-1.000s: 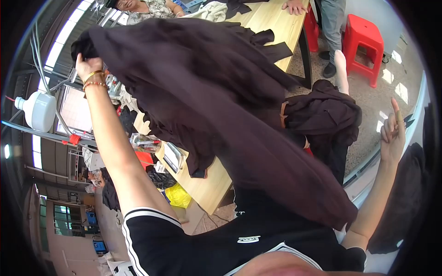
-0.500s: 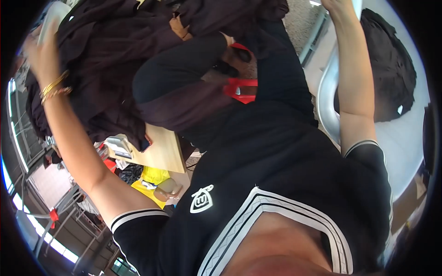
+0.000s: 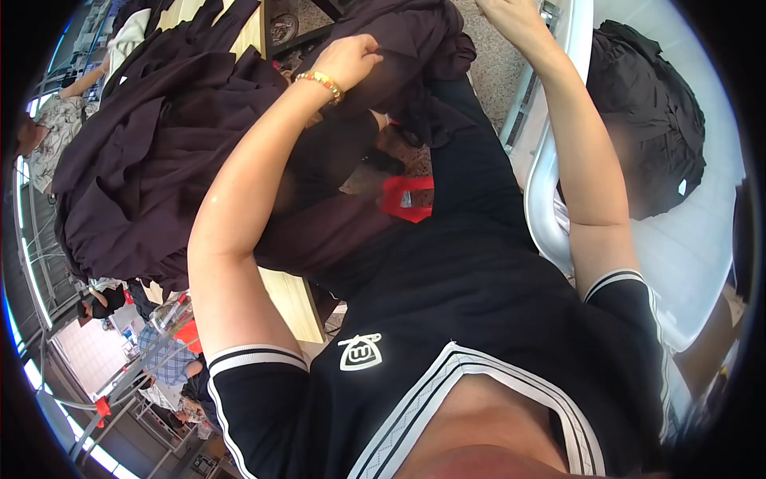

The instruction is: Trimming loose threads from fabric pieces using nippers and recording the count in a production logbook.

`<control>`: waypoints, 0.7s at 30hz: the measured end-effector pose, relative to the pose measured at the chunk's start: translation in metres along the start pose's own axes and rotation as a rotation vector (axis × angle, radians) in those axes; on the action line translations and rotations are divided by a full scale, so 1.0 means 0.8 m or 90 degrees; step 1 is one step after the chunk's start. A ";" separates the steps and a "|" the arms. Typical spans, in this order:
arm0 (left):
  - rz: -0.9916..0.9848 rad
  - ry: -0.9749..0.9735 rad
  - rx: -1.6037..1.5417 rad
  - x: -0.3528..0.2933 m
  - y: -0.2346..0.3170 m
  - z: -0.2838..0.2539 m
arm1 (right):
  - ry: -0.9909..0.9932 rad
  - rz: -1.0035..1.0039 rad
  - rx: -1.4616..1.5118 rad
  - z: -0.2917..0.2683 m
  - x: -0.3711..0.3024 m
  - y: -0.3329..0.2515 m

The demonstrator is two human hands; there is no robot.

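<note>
A large heap of dark purple-brown cloth (image 3: 171, 160) spreads over the left side and across my lap. My left hand (image 3: 347, 62), with bracelets at its wrist, is above the bunched cloth near the top middle. Its fingers are bent together in a pinch on the dark cloth. At the upper edge, right of that bunch, is my right hand (image 3: 511, 17); its fingertips are cut off by the frame, so what they hold cannot be made out.
To the right stands a white plastic tub (image 3: 678, 271) with black cloth (image 3: 646, 120) in it. A pale wooden table (image 3: 291, 303) shows beneath the heap. Something red (image 3: 408, 199) lies below my lap. Another person (image 3: 60, 128) is at the far left, with others farther back.
My left hand has swung from the far left edge to the top middle, over the bunched cloth. My right hand has shifted left. A person at the left now shows.
</note>
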State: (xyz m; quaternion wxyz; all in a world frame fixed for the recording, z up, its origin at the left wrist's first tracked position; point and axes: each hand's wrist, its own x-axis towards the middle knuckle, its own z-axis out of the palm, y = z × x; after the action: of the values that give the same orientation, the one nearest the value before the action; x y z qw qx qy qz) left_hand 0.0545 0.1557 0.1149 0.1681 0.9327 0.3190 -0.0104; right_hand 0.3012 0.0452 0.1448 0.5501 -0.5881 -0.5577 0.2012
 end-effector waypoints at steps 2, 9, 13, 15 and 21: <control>0.004 -0.032 -0.174 -0.005 0.006 -0.008 | -0.033 0.008 -0.027 -0.004 -0.001 -0.025; -0.039 0.068 -0.841 -0.051 0.068 -0.083 | -0.172 0.270 0.029 0.011 -0.009 -0.069; 0.103 -0.065 -0.953 -0.076 0.096 -0.099 | -0.257 0.329 0.069 0.002 -0.018 -0.061; 0.131 -0.021 -0.897 -0.085 0.120 -0.088 | -0.294 0.235 0.145 0.023 -0.014 -0.002; 0.413 -0.162 -0.600 -0.088 0.167 -0.067 | -0.390 0.179 0.093 0.013 -0.014 -0.078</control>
State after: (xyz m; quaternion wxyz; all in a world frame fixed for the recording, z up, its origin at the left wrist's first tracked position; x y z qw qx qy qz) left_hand 0.0740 0.0325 0.2154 0.5966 0.7985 -0.0353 0.0725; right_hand 0.2620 0.0256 0.1916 0.3643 -0.5305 -0.5946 0.4819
